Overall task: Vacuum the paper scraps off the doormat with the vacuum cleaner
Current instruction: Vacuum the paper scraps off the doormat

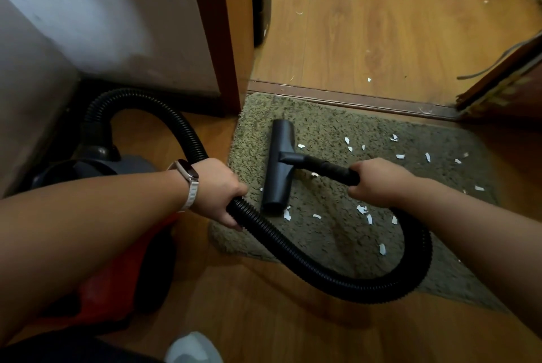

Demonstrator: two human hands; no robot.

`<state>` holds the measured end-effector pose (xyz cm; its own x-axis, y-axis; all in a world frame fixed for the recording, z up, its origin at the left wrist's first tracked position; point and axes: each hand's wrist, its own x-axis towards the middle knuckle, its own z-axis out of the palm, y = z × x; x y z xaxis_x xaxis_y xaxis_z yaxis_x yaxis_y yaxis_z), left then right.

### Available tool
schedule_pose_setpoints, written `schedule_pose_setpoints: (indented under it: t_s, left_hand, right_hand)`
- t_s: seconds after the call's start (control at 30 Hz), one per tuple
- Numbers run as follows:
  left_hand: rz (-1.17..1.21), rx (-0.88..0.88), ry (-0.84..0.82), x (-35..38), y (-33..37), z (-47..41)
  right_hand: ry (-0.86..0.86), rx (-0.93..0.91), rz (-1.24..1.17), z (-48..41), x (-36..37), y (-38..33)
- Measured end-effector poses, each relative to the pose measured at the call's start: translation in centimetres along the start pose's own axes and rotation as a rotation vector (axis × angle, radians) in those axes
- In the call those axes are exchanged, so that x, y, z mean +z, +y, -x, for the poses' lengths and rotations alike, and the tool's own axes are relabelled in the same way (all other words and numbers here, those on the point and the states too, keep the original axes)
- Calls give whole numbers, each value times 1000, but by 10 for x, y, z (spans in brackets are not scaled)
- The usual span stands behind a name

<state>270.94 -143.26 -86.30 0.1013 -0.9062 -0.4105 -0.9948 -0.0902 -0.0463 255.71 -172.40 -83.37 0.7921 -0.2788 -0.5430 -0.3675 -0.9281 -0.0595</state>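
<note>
Head view: nozzle (278,163) laid flat on mat (337,128), scraps (363,210) rightward.
Wand gripped by right hand (378,182), hose (293,245) by left hand (218,189); slow overlapping passes are advised.

Looks like a home, right at a doorway between two rooms. Wood-look floor (381,25) across the top, a brown door frame (218,31) upper middle, a shaggy doormat (337,134) at the threshold (352,99), white wall (102,11) upper left, household vacuum cleaner (117,260) lower left.
</note>
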Motion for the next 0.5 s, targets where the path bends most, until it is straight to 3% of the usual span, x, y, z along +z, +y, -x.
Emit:
schedule_pose_setpoints:
  t_s: [0.27, 0.5]
  left_hand:
    - [-24, 4, -47, -1, 1, -4]
    - [-19, -24, -49, -8, 4, -9]
  right_hand:
    - [-12, -224, 22, 4, 25, -7]
    - [25, -122, -27, 8, 25, 25]
